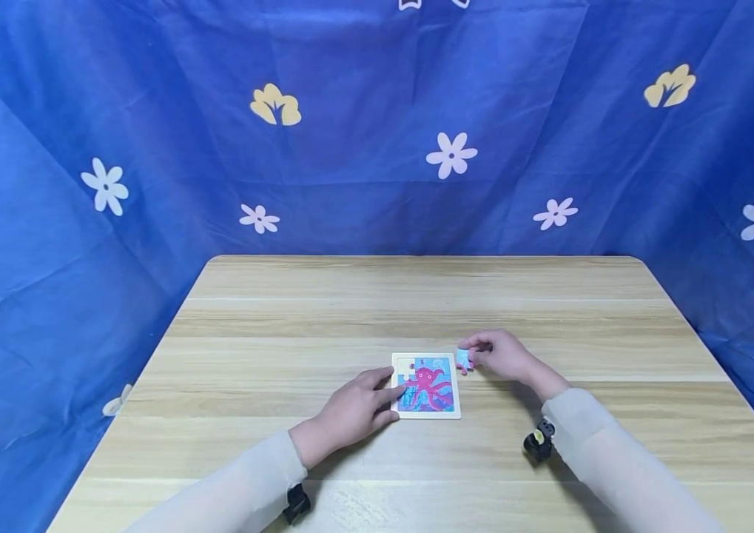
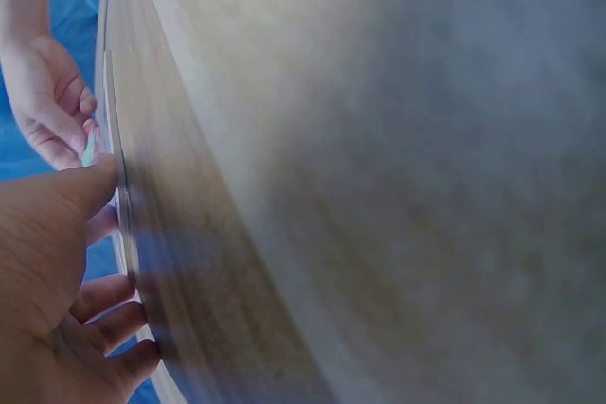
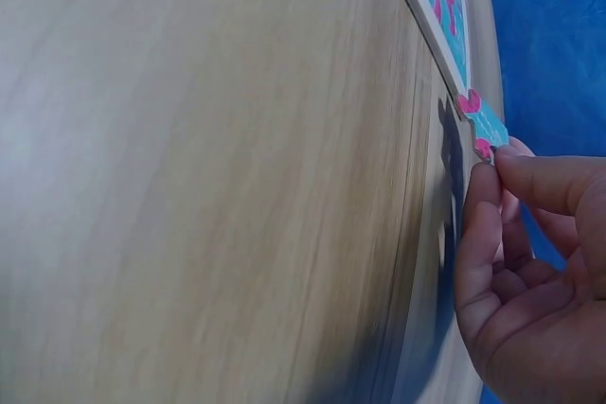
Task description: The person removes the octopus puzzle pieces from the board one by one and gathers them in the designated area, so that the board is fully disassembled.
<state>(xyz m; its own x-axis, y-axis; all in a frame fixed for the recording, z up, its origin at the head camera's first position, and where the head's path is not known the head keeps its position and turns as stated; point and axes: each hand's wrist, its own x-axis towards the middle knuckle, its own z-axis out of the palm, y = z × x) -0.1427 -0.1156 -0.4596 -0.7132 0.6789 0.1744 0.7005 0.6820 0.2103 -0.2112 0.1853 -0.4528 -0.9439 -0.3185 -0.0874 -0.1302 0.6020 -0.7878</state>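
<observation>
A small square jigsaw puzzle (image 1: 426,389) with a pink octopus on blue lies in a pale frame on the table; its upper-left corner shows bare backing. My left hand (image 1: 358,407) rests at the frame's left side, index finger reaching over onto the picture and thumb by the lower-left corner. Beyond the frame's right edge, my right hand (image 1: 503,355) pinches a blue-and-pink puzzle piece (image 3: 489,126) between thumb and fingertips. In the right wrist view the piece is tilted, close to the frame's corner. The left wrist view shows the left fingers (image 2: 106,298) against the board's edge.
The light wooden table (image 1: 283,303) extends around the puzzle. A blue curtain (image 1: 363,163) with flowers hangs behind it and at both sides. Each wrist carries a small black camera, one being the right wrist camera (image 1: 539,443).
</observation>
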